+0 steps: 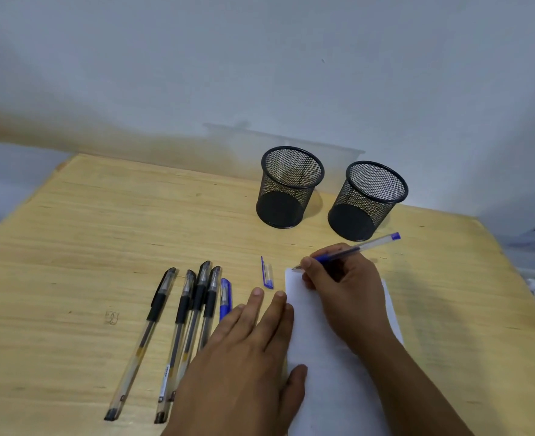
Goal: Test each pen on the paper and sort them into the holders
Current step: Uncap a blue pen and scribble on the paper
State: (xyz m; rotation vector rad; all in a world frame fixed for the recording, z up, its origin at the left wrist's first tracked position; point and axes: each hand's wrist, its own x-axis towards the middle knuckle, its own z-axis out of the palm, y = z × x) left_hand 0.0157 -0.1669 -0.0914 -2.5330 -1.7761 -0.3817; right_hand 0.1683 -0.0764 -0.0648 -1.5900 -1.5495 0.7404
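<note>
Your right hand [344, 287] holds a blue pen [348, 251] with its fingers curled round the grip. The pen is clear with blue ink inside and a blue end plug, and its tip touches the top left corner of the white paper [329, 357]. It leans back toward the far right. Its cap [267, 272], clear and blue, lies on the surface just left of the paper.

Your left hand [244, 357] lies flat with straight fingers. Its thumb rests on the paper's left edge and its fingers lie on the surface beside it.

Left of that hand, four black pens [178, 322] lie side by side with their caps on, pointing away from you. One more capped blue pen [225, 298] lies next to them, partly under your fingers.

Two black mesh holders [291, 187] stand near each other at the far side. They look empty, though the mesh makes it hard to be sure.

The surface [86, 231] is light wood with fine grain. Behind it is a plain pale wall [259, 58].
</note>
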